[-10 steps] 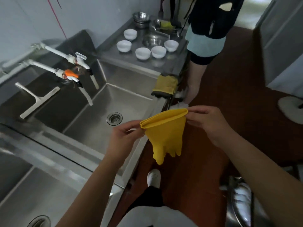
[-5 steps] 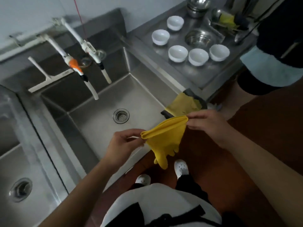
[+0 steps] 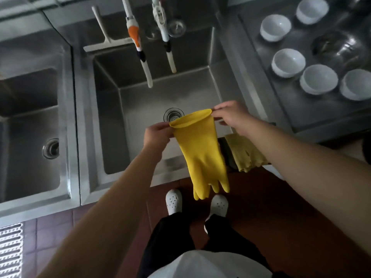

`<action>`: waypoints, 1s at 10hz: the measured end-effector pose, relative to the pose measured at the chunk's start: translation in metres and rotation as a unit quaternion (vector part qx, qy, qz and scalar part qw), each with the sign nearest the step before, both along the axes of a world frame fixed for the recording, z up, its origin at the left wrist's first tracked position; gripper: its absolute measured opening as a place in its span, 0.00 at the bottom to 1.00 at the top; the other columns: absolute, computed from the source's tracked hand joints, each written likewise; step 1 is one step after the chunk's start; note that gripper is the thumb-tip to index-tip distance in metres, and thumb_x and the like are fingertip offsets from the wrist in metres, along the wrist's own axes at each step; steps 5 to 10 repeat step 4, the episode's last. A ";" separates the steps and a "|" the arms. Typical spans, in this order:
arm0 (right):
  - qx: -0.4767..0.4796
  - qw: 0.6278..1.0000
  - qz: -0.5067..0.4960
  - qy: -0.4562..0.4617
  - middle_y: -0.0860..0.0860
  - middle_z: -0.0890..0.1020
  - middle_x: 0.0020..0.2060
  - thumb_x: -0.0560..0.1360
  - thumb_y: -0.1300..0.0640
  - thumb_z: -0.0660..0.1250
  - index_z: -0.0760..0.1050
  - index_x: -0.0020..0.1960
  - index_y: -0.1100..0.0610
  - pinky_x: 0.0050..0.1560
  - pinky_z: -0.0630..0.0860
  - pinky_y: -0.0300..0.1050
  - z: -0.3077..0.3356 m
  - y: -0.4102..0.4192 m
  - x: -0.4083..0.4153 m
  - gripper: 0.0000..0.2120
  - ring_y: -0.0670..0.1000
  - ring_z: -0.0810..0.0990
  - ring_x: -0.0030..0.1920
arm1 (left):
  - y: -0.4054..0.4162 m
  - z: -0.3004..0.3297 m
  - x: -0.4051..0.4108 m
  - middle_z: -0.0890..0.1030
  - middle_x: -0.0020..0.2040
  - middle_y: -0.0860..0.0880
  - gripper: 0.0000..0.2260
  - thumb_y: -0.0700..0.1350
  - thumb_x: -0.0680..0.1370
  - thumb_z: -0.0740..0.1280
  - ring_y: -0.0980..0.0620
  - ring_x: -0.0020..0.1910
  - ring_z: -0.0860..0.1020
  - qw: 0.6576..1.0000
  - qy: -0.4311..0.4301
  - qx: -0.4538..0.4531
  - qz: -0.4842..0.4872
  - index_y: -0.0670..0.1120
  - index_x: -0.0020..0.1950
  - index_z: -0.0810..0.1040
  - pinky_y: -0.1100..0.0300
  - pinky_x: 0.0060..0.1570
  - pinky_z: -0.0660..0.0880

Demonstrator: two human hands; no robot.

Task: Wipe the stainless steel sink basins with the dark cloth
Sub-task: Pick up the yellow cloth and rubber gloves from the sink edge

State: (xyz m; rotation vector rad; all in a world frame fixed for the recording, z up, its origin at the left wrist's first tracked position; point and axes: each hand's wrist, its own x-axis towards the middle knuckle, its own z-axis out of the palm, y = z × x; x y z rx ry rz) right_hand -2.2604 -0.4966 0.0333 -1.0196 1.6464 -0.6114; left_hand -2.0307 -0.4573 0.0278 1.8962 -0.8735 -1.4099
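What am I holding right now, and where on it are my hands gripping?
A yellow rubber glove. The left hand and the right hand each pinch an opposite side of its open cuff, and its fingers hang down.

Yellow glove (image 3: 200, 149), white bowls (image 3: 289, 62)

The person's arms are bare from the hands up to the picture's edge — no sleeves, watch or rings can be made out on the left hand (image 3: 158, 135) or the right hand (image 3: 230, 115). Lower down, a white top (image 3: 200, 265) covers the torso. The legs are in black trousers (image 3: 170, 237), loose at the ankle. On the feet are white clog-style shoes (image 3: 173, 201) — rounded at the toe, with small vent holes dotted across the uppers.
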 end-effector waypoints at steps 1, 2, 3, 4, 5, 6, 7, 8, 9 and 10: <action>0.014 0.996 0.035 0.079 0.51 0.83 0.44 0.70 0.60 0.75 0.83 0.47 0.54 0.50 0.75 0.43 -0.040 -0.031 0.009 0.06 0.51 0.82 0.48 | -0.023 -0.041 0.001 0.84 0.41 0.46 0.11 0.33 0.75 0.69 0.50 0.39 0.81 0.999 -0.020 0.050 0.000 0.41 0.55 0.83 0.67 0.32 0.74; 0.042 0.976 0.118 0.181 0.54 0.84 0.50 0.75 0.54 0.71 0.83 0.53 0.56 0.52 0.74 0.44 -0.071 -0.031 0.007 0.09 0.54 0.81 0.51 | -0.030 -0.072 0.004 0.81 0.43 0.45 0.19 0.38 0.76 0.71 0.51 0.38 0.79 0.992 -0.034 0.112 -0.050 0.42 0.67 0.78 0.65 0.32 0.72; 0.096 0.950 0.164 0.246 0.55 0.79 0.63 0.75 0.51 0.69 0.77 0.64 0.54 0.65 0.73 0.54 -0.076 -0.021 0.005 0.19 0.58 0.78 0.62 | -0.029 -0.082 0.009 0.79 0.62 0.43 0.29 0.45 0.78 0.71 0.47 0.55 0.80 0.980 -0.060 0.140 -0.129 0.47 0.77 0.66 0.60 0.52 0.76; 0.102 0.932 0.209 0.278 0.53 0.74 0.70 0.76 0.47 0.67 0.72 0.71 0.50 0.70 0.67 0.58 -0.066 -0.001 0.010 0.24 0.59 0.73 0.68 | -0.022 -0.080 0.019 0.67 0.76 0.42 0.32 0.51 0.79 0.69 0.42 0.72 0.69 0.961 -0.111 0.118 -0.223 0.49 0.79 0.61 0.49 0.71 0.66; 0.102 0.932 0.209 0.278 0.53 0.74 0.70 0.76 0.47 0.67 0.72 0.71 0.50 0.70 0.67 0.58 -0.066 -0.001 0.010 0.24 0.59 0.73 0.68 | -0.022 -0.080 0.019 0.67 0.76 0.42 0.32 0.51 0.79 0.69 0.42 0.72 0.69 0.961 -0.111 0.118 -0.223 0.49 0.79 0.61 0.49 0.71 0.66; 0.102 0.932 0.209 0.278 0.53 0.74 0.70 0.76 0.47 0.67 0.72 0.71 0.50 0.70 0.67 0.58 -0.066 -0.001 0.010 0.24 0.59 0.73 0.68 | -0.022 -0.080 0.019 0.67 0.76 0.42 0.32 0.51 0.79 0.69 0.42 0.72 0.69 0.961 -0.111 0.118 -0.223 0.49 0.79 0.61 0.49 0.71 0.66; 0.102 0.932 0.209 0.278 0.53 0.74 0.70 0.76 0.47 0.67 0.72 0.71 0.50 0.70 0.67 0.58 -0.066 -0.001 0.010 0.24 0.59 0.73 0.68 | -0.022 -0.080 0.019 0.67 0.76 0.42 0.32 0.51 0.79 0.69 0.42 0.72 0.69 0.961 -0.111 0.118 -0.223 0.49 0.79 0.61 0.49 0.71 0.66; 0.102 0.932 0.209 0.278 0.53 0.74 0.70 0.76 0.47 0.67 0.72 0.71 0.50 0.70 0.67 0.58 -0.066 -0.001 0.010 0.24 0.59 0.73 0.68 | -0.022 -0.080 0.019 0.67 0.76 0.42 0.32 0.51 0.79 0.69 0.42 0.72 0.69 0.961 -0.111 0.118 -0.223 0.49 0.79 0.61 0.49 0.71 0.66; 0.102 0.932 0.209 0.278 0.53 0.74 0.70 0.76 0.47 0.67 0.72 0.71 0.50 0.70 0.67 0.58 -0.066 -0.001 0.010 0.24 0.59 0.73 0.68 | -0.022 -0.080 0.019 0.67 0.76 0.42 0.32 0.51 0.79 0.69 0.42 0.72 0.69 0.961 -0.111 0.118 -0.223 0.49 0.79 0.61 0.49 0.71 0.66; 0.102 0.932 0.209 0.278 0.53 0.74 0.70 0.76 0.47 0.67 0.72 0.71 0.50 0.70 0.67 0.58 -0.066 -0.001 0.010 0.24 0.59 0.73 0.68 | -0.022 -0.080 0.019 0.67 0.76 0.42 0.32 0.51 0.79 0.69 0.42 0.72 0.69 0.961 -0.111 0.118 -0.223 0.49 0.79 0.61 0.49 0.71 0.66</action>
